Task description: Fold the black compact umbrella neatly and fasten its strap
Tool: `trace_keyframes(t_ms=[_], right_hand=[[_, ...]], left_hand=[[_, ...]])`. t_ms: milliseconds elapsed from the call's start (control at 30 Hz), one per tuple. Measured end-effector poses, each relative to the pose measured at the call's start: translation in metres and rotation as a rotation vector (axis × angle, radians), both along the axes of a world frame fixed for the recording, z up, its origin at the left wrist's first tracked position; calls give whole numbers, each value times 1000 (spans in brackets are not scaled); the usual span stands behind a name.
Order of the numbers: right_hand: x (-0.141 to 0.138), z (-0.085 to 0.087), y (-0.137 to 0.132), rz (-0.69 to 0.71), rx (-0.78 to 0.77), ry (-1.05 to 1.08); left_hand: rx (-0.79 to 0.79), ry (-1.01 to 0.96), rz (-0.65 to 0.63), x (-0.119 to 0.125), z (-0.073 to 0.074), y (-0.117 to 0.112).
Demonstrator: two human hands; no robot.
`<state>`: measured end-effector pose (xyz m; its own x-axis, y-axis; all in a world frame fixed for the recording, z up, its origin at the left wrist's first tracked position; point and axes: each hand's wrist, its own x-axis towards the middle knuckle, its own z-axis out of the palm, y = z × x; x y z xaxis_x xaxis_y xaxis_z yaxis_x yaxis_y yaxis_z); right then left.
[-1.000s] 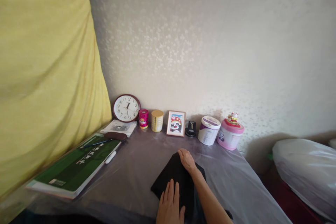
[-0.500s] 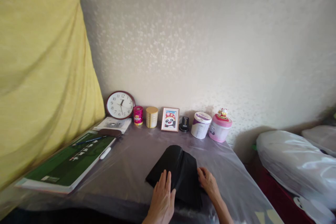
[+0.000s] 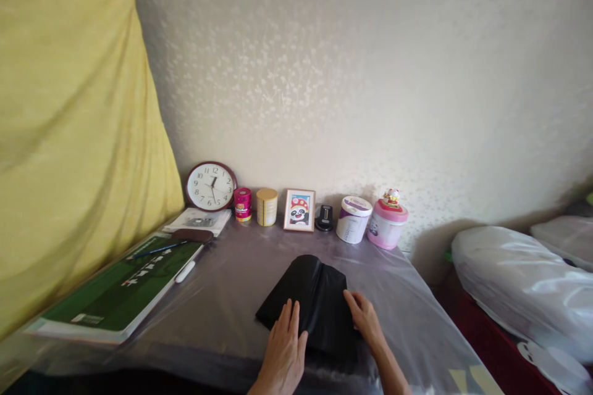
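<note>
A folded black cloth (image 3: 311, 302) lies on the plastic-covered table (image 3: 231, 296) in front of me. My left hand (image 3: 283, 352) rests flat on the cloth's near left corner, fingers stretched out. My right hand (image 3: 365, 321) lies on the cloth's right edge, fingers extended and slightly curled over the fabric. Neither hand grips anything that I can see.
Along the wall stand a round clock (image 3: 210, 186), a red tin (image 3: 241, 204), a yellow tin (image 3: 267, 206), a framed panda picture (image 3: 299, 210), a white tub (image 3: 353, 219) and a pink tub (image 3: 386, 224). A green book (image 3: 115, 290) lies left. White plastic bags (image 3: 523, 290) sit right.
My right hand drew back from the cloth's far end to its right edge near me. The left hand stayed on the near corner. The view shifted slightly.
</note>
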<state>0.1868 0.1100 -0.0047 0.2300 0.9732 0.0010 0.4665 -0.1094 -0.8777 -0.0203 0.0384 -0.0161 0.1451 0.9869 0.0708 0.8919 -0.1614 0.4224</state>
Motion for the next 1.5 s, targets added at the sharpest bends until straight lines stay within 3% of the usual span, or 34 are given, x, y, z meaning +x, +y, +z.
trace_keyframes(t_ms=[167, 400, 667, 833, 967, 1133, 1267, 1433, 1500], right_hand=[[-4, -1, 3, -46, 54, -70], [-15, 12, 13, 108, 81, 222], [-62, 49, 26, 253, 132, 580], [-98, 47, 44, 317, 102, 653], [-113, 29, 56, 356, 75, 567], [-122, 12, 67, 265, 72, 73], [-125, 11, 71, 250, 28, -66], [-126, 16, 67, 266, -2, -192], [-127, 19, 65, 279, -4, -228]], left_hand=[[-32, -19, -12, -2, 7, -3], [-178, -23, -74, -10, 17, -7], [-136, 63, -14, -4, 5, -5], [-107, 30, -41, -8, -6, -2], [-121, 1, -55, -10, -14, 1], [-79, 3, -10, -11, -23, 4], [-44, 36, -16, -20, -28, 1], [353, 80, 80, -25, -22, -10], [469, 66, 56, -18, -14, -10]])
